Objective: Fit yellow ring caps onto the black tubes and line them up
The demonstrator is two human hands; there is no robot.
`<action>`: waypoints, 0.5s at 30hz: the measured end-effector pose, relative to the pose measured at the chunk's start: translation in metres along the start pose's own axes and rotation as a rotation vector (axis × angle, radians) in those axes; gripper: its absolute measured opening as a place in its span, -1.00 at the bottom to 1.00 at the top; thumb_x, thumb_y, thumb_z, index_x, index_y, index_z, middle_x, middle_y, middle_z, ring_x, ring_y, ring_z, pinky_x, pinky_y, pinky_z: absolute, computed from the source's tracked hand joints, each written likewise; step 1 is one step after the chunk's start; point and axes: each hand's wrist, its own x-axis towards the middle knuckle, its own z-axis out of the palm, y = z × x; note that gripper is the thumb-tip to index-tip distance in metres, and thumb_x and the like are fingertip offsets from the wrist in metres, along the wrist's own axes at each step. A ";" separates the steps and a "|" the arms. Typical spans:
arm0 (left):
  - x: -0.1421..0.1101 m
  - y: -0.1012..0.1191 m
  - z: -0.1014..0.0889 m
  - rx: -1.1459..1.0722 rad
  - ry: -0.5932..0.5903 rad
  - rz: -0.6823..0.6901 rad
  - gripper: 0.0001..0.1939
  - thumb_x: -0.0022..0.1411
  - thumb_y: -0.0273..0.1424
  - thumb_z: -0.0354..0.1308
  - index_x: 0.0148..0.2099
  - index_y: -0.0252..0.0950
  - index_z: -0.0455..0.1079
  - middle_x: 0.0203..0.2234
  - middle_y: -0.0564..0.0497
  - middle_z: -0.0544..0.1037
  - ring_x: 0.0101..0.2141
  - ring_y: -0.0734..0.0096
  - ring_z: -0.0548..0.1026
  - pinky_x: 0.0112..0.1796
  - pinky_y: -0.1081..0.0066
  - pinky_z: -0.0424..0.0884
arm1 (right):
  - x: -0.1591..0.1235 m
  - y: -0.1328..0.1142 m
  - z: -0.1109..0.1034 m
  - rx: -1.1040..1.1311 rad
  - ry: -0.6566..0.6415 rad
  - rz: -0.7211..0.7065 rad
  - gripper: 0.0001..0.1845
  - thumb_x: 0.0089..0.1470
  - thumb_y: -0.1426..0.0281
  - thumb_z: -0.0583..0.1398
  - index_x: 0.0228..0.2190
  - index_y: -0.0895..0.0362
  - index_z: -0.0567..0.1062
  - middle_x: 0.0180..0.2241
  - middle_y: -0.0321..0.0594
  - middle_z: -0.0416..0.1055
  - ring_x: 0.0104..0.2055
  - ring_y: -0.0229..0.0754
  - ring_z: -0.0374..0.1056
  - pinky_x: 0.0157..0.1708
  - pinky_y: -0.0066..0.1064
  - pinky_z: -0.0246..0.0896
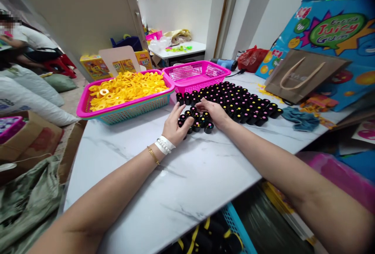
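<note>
— Forearms fill the bottom of my feed, left forearm [96, 207] and right forearm [295, 180], reaching across white marble [181, 180]. What's under the hands?

— Small black cylinders [197, 126], upright with coloured tops, in a loose cluster just in front of a dense block of cylinders [237, 103]. Left hand [175, 124] is cupped over a few, and right hand [213, 113] has its fingers spread on them.

— Gripping anything?

— Can't tell from here; the fingers hide too much. I'd judge the step in hand is working that loose cluster beside the block.

— What does a move there call for?

— Lifting clear, I'd say. Those cylinders stand close and could tip.

— Room?

— Plenty of bare marble toward me. It's tighter on the far left, with a basket of yellow rings [131, 111] near the left hand and a pink basket [193, 84] behind the block. On the right, a blue cloth [301, 119] lies past the block, near the table's edge.
</note>
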 end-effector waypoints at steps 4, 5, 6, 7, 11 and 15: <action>0.022 -0.014 0.002 -0.348 -0.037 -0.239 -0.19 0.26 0.20 -0.31 0.25 -0.24 0.25 0.21 -0.10 0.32 0.16 0.11 0.34 0.09 0.20 0.34 | 0.000 0.001 -0.001 0.071 -0.022 0.005 -0.42 -0.05 -0.12 0.25 -0.35 0.17 0.55 -0.20 -0.07 0.54 -0.09 -0.02 0.47 0.05 -0.18 0.33; 0.027 -0.017 0.005 -0.452 -0.058 -0.297 -0.16 0.26 0.21 -0.36 0.27 -0.25 0.23 0.20 -0.11 0.33 0.15 0.12 0.36 0.08 0.21 0.35 | -0.001 0.001 0.000 0.092 -0.012 0.017 -0.40 -0.05 -0.14 0.23 -0.34 0.18 0.55 -0.18 -0.05 0.54 -0.09 -0.01 0.47 0.04 -0.18 0.34; 0.030 -0.019 0.008 -0.545 -0.079 -0.342 -0.14 0.26 0.21 -0.40 0.28 -0.27 0.20 0.20 -0.13 0.34 0.14 0.13 0.37 0.08 0.22 0.35 | -0.002 0.001 0.000 0.111 0.002 0.031 -0.38 -0.04 -0.15 0.21 -0.32 0.18 0.54 -0.17 -0.04 0.53 -0.09 -0.01 0.48 0.03 -0.17 0.35; 0.032 -0.021 0.011 -0.617 -0.103 -0.373 -0.13 0.27 0.20 -0.42 0.30 -0.29 0.17 0.19 -0.15 0.35 0.14 0.14 0.37 0.09 0.22 0.34 | -0.003 0.001 0.001 0.121 0.016 0.044 -0.37 -0.03 -0.17 0.19 -0.31 0.18 0.53 -0.15 -0.04 0.52 -0.09 -0.01 0.48 0.03 -0.17 0.36; 0.030 -0.021 0.017 -0.706 -0.168 -0.436 -0.12 0.28 0.18 -0.48 0.31 -0.32 0.13 0.10 -0.13 0.46 0.16 0.20 0.35 0.13 0.29 0.29 | -0.007 -0.003 0.004 0.055 0.045 0.046 -0.35 -0.01 -0.19 0.15 -0.32 0.18 0.52 -0.15 -0.05 0.52 -0.07 -0.03 0.47 0.06 -0.19 0.33; 0.026 -0.018 0.021 -0.724 -0.107 -0.485 -0.09 0.29 0.17 -0.50 0.30 -0.41 0.12 0.09 -0.17 0.46 0.15 0.22 0.36 0.14 0.32 0.27 | -0.010 -0.007 0.010 0.017 0.049 0.047 -0.32 -0.02 -0.19 0.15 -0.37 0.23 0.53 -0.22 0.00 0.54 -0.05 -0.01 0.46 0.11 -0.21 0.28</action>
